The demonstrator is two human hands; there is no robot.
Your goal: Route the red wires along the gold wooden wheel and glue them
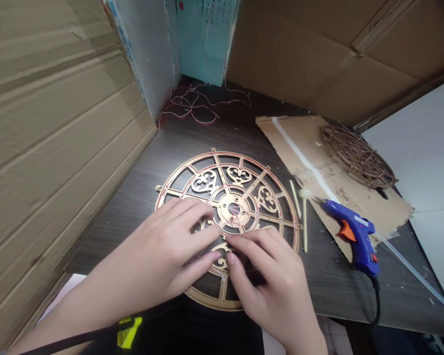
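A round gold-coloured openwork frame (224,298) lies flat on the dark table, with spokes, concentric rings and several heart-shaped scrollwork ornaments (239,176) inside it. Thin red and white wires run along its rings and across the hub (232,209). My left hand (181,241) rests over its left side, fingers bent, index finger and thumb at the edge of the near heart-shaped ornament (219,257). From the right, my right hand (272,268) closes thumb and index finger on the same ornament. Fingers partly hide it and the frame's lower part.
A blue hot glue gun (350,234) with a glue stick (416,271) lies right, partly on a cardboard sheet (318,167). A brown openwork disc (358,155) sits there too. Two pale sticks (305,222) lie beside the frame. Loose wires (196,103) trail behind; cardboard walls (59,148) enclose the table.
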